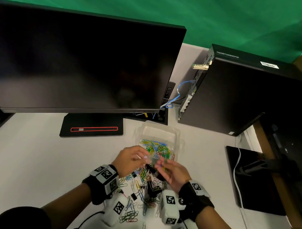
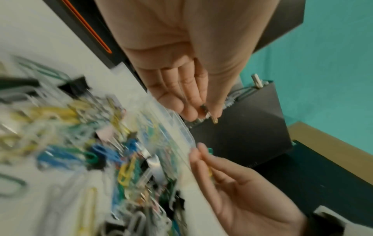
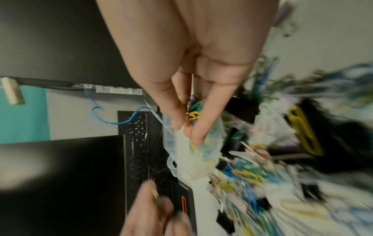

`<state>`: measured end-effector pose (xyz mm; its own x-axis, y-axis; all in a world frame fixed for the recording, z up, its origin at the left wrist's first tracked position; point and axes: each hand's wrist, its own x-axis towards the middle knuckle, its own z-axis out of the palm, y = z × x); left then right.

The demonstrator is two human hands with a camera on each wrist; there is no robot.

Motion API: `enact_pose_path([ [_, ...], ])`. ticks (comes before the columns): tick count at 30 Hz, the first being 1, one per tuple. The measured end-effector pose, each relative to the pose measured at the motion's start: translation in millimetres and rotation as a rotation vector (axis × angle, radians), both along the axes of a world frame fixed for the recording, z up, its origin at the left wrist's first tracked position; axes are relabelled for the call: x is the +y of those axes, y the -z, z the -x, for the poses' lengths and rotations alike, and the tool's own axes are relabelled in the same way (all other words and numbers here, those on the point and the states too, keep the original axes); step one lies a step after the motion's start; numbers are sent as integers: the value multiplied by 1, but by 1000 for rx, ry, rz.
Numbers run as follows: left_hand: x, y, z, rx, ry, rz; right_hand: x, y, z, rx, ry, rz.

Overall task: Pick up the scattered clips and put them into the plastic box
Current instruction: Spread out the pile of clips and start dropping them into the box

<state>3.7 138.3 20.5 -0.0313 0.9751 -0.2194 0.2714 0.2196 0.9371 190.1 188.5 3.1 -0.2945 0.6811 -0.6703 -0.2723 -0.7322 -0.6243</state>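
A clear plastic box [image 1: 160, 132] stands open on the white desk, with colourful paper clips [image 1: 156, 147] in its near half. Both hands hover at its near rim. My right hand [image 1: 159, 165] pinches a small bunch of green, yellow and blue clips [image 3: 193, 113] between thumb and fingers. My left hand [image 1: 141, 157] pinches a small metal clip [image 2: 209, 115] at its fingertips. A pile of scattered paper clips and black binder clips [image 1: 146, 188] lies on the desk below and between my wrists. The wrist views are blurred.
A dark monitor [image 1: 76, 63] on a black base [image 1: 92, 128] stands at the back left. A black computer tower [image 1: 240, 95] with a blue cable [image 1: 183, 87] stands at the back right. A black pad [image 1: 252, 180] crossed by a white cable lies to the right.
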Motion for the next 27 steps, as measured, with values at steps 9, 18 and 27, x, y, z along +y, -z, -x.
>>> enact_pose_path([
  [9, -24, 30, 87, 544, -130, 177, 69, -14, 15, -746, -466, -627],
  [18, -36, 42, 105, 588, -161, 268, 29, -30, -6, -763, -677, -729],
  [27, -35, 28, 83, 569, -8, 200, -42, 3, -58, -882, -846, -603],
])
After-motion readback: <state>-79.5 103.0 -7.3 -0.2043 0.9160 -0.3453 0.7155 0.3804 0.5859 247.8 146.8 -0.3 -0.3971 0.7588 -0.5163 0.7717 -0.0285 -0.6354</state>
